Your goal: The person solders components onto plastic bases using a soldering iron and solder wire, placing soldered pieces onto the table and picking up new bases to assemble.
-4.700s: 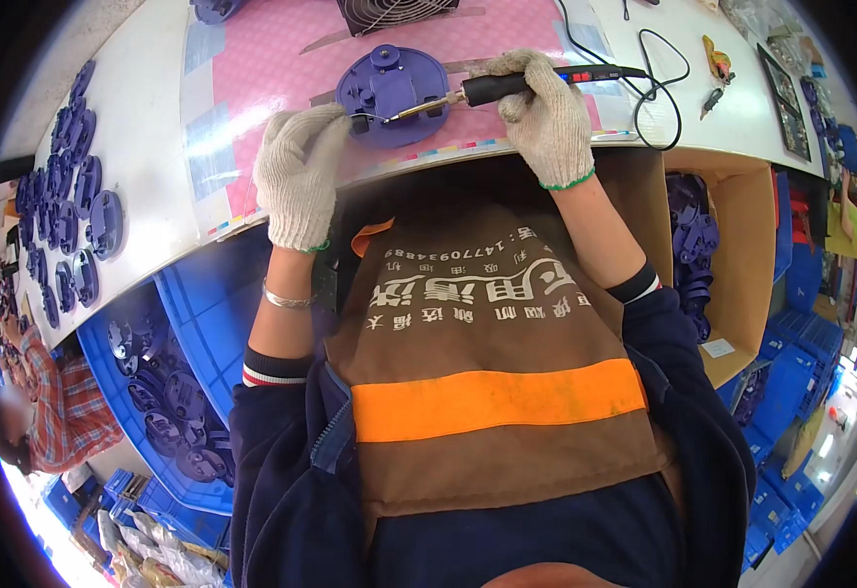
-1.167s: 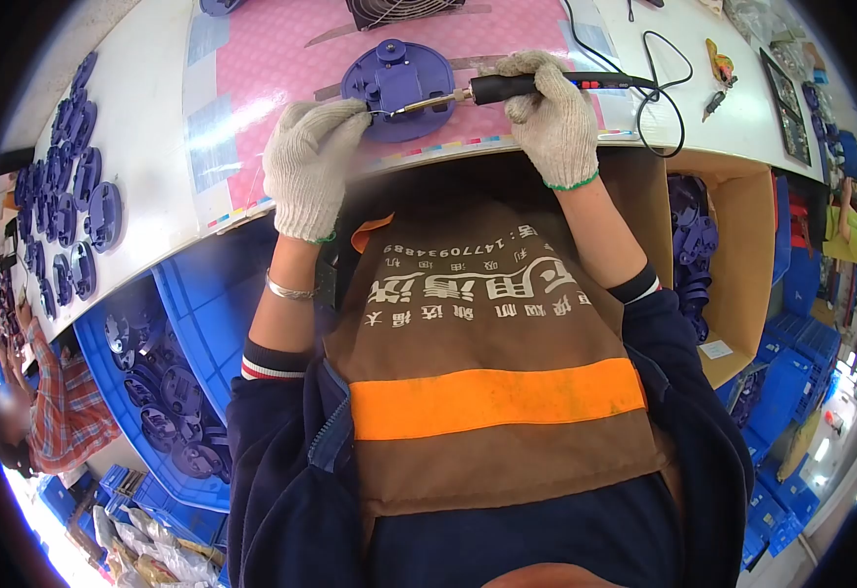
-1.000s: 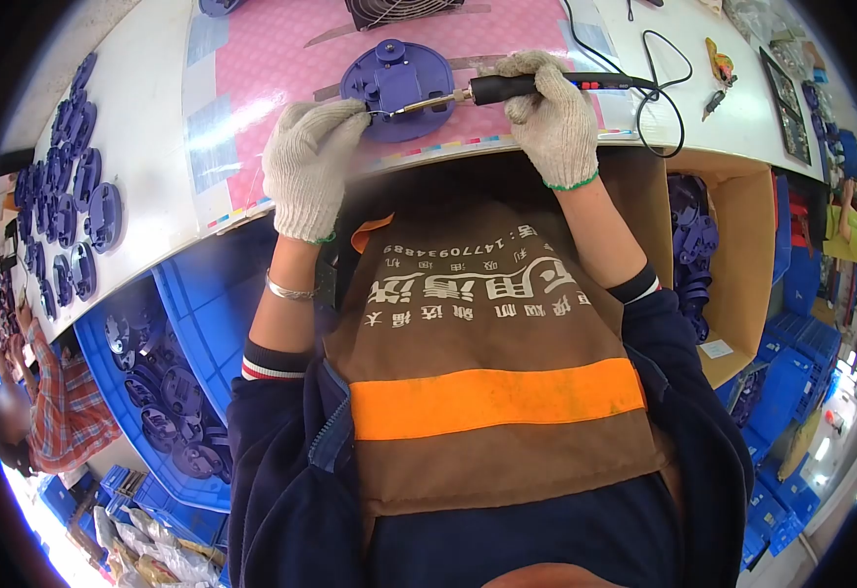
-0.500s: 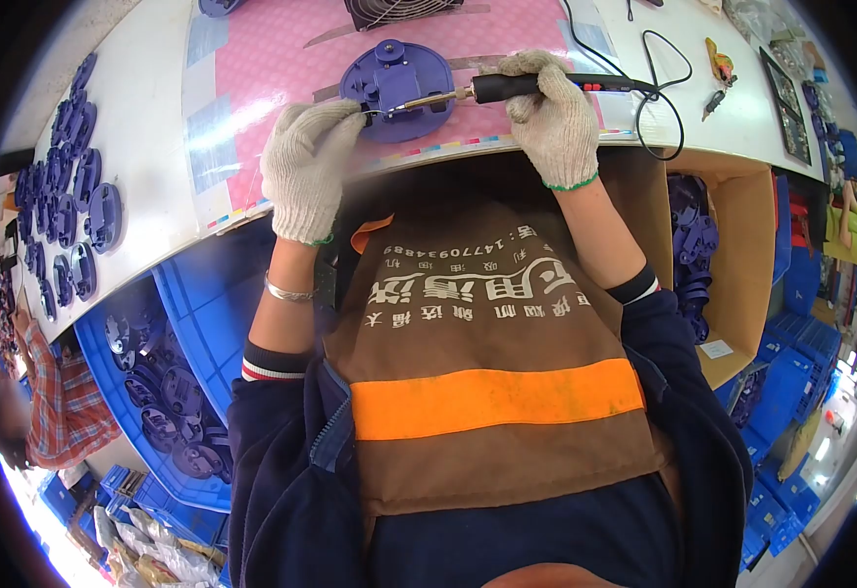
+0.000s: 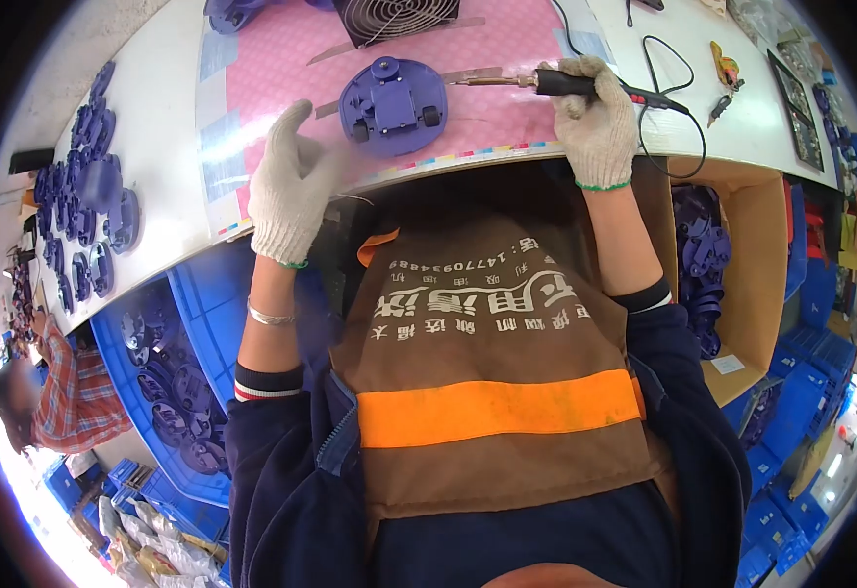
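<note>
My gloved right hand (image 5: 597,127) grips the black handle of a soldering iron (image 5: 566,83), whose metal tip points left, just past the purple disc's right edge. The round purple plastic part (image 5: 392,108) lies on the pink mat, with a raised knob and two small black pieces on it; neither hand touches it. My gloved left hand (image 5: 291,186) is left of the disc, at the bench's front edge. One of its fingers points up, while the others are curled and blurred round a thin wire (image 5: 355,198) that sticks out to the right.
A black fan (image 5: 394,20) stands behind the disc. Many purple parts (image 5: 85,191) lie on the white bench at left. Blue bins (image 5: 208,323) and a cardboard box (image 5: 747,265) with purple parts flank me. The iron's cable (image 5: 703,147) loops at right. A co-worker (image 5: 71,392) is at far left.
The iron's tip has left the disc and moved right with my right hand. My left hand has drawn back left and down from the disc. The whole view has shifted slightly.
</note>
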`<state>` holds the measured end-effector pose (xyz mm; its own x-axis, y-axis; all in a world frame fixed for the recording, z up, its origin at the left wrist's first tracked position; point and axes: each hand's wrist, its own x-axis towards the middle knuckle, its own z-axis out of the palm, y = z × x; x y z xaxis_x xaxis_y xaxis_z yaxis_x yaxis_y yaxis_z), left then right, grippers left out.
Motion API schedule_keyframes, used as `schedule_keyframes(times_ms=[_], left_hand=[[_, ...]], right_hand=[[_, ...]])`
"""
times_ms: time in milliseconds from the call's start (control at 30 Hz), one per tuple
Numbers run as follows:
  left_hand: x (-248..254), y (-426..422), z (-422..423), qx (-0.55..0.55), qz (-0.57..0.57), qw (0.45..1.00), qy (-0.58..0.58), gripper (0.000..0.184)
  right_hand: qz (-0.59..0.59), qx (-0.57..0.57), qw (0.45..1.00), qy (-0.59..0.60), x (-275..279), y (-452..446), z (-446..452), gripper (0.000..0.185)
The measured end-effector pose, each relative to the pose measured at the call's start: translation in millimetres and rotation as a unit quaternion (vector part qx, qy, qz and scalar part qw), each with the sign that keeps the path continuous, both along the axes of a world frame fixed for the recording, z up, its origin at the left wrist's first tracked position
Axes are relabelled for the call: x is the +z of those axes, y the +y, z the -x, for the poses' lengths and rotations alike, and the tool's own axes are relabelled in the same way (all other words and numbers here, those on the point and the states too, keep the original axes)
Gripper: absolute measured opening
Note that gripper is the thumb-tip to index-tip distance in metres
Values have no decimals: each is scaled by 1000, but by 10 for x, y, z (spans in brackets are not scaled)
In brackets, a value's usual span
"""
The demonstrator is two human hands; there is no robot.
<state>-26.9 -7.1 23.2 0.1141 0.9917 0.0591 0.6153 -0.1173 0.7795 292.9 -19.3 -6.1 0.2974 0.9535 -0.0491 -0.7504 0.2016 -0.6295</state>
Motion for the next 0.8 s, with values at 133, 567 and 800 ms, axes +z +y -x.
schedule_keyframes(times_ms=[133, 567, 800], left_hand=[[64, 132, -184, -46, -83, 984, 150, 98], [148, 285, -489, -52, -118, 947, 294, 106], [486, 319, 873, 134, -122, 949, 257, 99]], right_hand=[[4, -19, 1000, 16, -61, -23, -58, 25], [-37, -141, 860, -488, -91, -102, 28, 41], [49, -115, 989, 83, 12, -8, 50, 22]])
